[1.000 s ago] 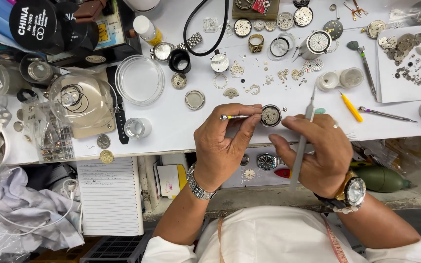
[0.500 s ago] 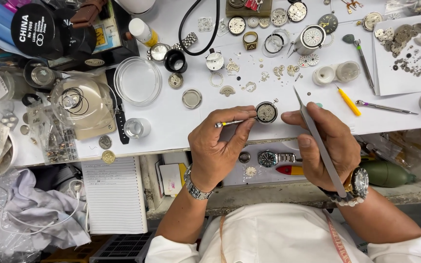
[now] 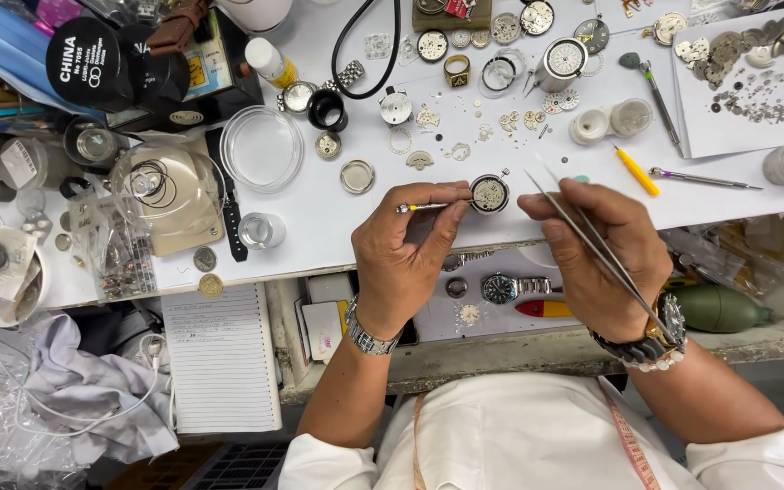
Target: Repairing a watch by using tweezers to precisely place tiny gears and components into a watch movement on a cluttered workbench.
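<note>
A round watch movement (image 3: 488, 193) lies near the front edge of the white bench top (image 3: 319, 218). My left hand (image 3: 403, 243) pinches a thin metal tool (image 3: 421, 208) whose tip touches the movement's left side. My right hand (image 3: 599, 254) grips long steel tweezers (image 3: 592, 243); their points are lifted and aimed up-left, just right of the movement. Both wrists wear metal watches.
Loose watch parts, dials and cases (image 3: 501, 54) are scattered across the back. A clear dish (image 3: 261, 148), a glass dome (image 3: 154, 186), a yellow-handled tool (image 3: 636, 171) and a notepad (image 3: 221, 358) lie nearby. An open drawer holds a wristwatch (image 3: 512, 288).
The tweezers have swung from standing upright beside the movement to lying along my right hand, points raised. My left hand stays on the thin tool at the movement.
</note>
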